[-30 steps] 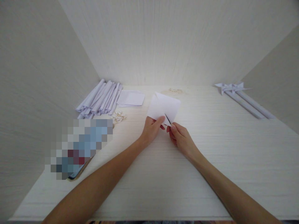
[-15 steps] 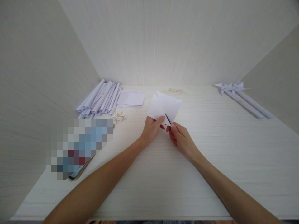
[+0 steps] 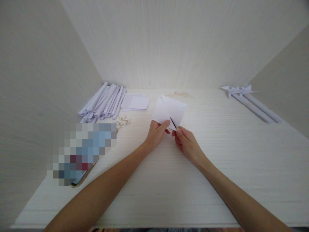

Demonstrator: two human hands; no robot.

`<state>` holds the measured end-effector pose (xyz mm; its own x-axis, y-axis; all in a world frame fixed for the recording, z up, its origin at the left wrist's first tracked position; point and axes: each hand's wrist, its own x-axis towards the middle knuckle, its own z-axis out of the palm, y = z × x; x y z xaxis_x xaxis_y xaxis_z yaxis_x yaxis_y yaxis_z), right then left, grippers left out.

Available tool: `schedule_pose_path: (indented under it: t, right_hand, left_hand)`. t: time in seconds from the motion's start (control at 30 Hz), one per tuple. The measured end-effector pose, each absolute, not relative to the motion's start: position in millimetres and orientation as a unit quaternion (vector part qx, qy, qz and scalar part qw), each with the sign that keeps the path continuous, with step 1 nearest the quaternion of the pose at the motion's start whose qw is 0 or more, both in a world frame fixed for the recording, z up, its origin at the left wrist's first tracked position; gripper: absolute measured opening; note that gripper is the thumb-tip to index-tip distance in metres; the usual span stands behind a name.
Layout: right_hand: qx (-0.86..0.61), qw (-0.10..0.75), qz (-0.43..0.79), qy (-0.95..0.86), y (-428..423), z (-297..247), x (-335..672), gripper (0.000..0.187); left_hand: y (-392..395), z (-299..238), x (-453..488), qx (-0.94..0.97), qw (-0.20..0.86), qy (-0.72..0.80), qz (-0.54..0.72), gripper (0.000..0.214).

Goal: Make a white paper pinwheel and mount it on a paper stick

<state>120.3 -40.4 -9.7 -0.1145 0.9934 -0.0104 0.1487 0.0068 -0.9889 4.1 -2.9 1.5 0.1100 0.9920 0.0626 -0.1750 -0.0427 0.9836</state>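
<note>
A square sheet of white paper is held up over the table, its left half creased. My left hand pinches its near left edge, thumb on top and fingers underneath. At the near right corner, my right hand is closed in a pinch, thumb uppermost. From its fingertips a thin dark line runs toward the sheet's middle. I cannot tell whether this is a blade or a slit in the paper. What the right fingers grip is mostly hidden.
Left on the table lie a pile of rolled paper tubes, flat paper sheets, small whitish pieces and a pixelated phone-like device. Paper pinwheels on tubes lie far right. More small bits lie near the back wall.
Both hands and the paper have barely moved; the sheet's right corner is a touch further left. Otherwise everything stays in place.
</note>
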Motion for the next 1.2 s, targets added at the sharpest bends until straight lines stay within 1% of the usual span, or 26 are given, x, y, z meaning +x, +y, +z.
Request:
schedule_pose_path:
  t: [0.57,0.73,0.9,1.0,1.13,1.2]
  right_hand:
    - [-0.513,0.425,0.478,-0.572,-38.7,-9.3,120.2,0.033]
    - [-0.504,0.437,0.493,-0.559,-37.6,-10.2,120.4,0.033]
    - [-0.492,0.439,0.506,-0.556,-40.0,-5.0,119.9,0.028]
    - [-0.482,0.467,0.51,-0.538,-41.8,-2.3,119.4,0.024]
    - [-0.487,0.561,0.502,-0.443,-40.8,-1.9,118.1,0.028]
    - [-0.486,0.586,0.497,-0.417,-39.1,-2.7,117.3,0.027]
  left_hand:
    - [-2.9,0.6,4.3,0.509,0.553,0.402,0.523,0.023]
    - [-1.6,0.6,5.1,0.464,0.544,0.413,0.564,0.018]
    - [3.4,1.6,2.6,0.396,0.531,0.424,0.618,0.02]
    - [4.2,2.0,1.7,0.377,0.549,0.417,0.618,0.02]
    - [-1.1,3.0,2.9,0.41,0.572,0.403,0.584,0.02]
    - [-5.6,3.0,3.7,0.421,0.581,0.406,0.566,0.019]
